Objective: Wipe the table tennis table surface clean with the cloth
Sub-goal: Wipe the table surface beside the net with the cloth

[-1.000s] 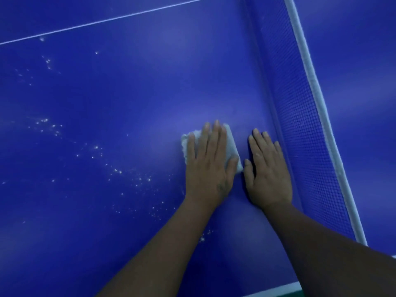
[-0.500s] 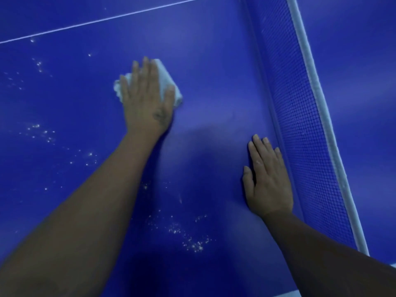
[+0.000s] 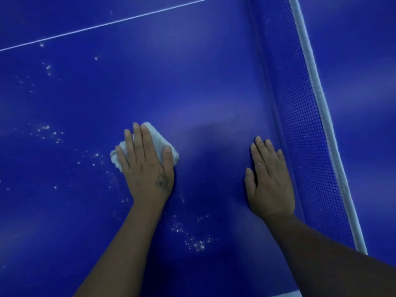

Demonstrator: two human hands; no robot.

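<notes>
1. Head view, only one we've got: the left hand (image 3: 147,168) is pressing a small white folded terry cloth (image 3: 159,142) flat onto the glossy blue table tennis table surface (image 3: 192,71). Fingers are lying straight on top of it, not curling round it, so it's a palm-down push. My guess is that spreads the pressure for wiping.

2. The cloth is sitting left of centre, around 9 o'clock from the middle of the view, poking out past the fingertips toward 12 and at the pinky side toward 9.

3. The right hand (image 3: 270,179) is lying flat on the bare table at about 3 o'clock from the cloth, well apart from it, fingers straight and relaxed, holding nothing. Looks like it's just bracing the person while they're leaning over.

4. The blue mesh net with white top band (image 3: 310,146) is running just beside the right hand, on its 3 o'clock side.

5. Pale crumbs or dust specks (image 3: 197,243) are still scattered at 6 o'clock below the hands, with more out toward 9 and 10 o'clock. A thin white line (image 3: 107,24) is crossing the top at 11 o'clock.

6. So I'd say the job's partway: the patch between the hands is looking clean, and the speckled bits are still waiting.
</notes>
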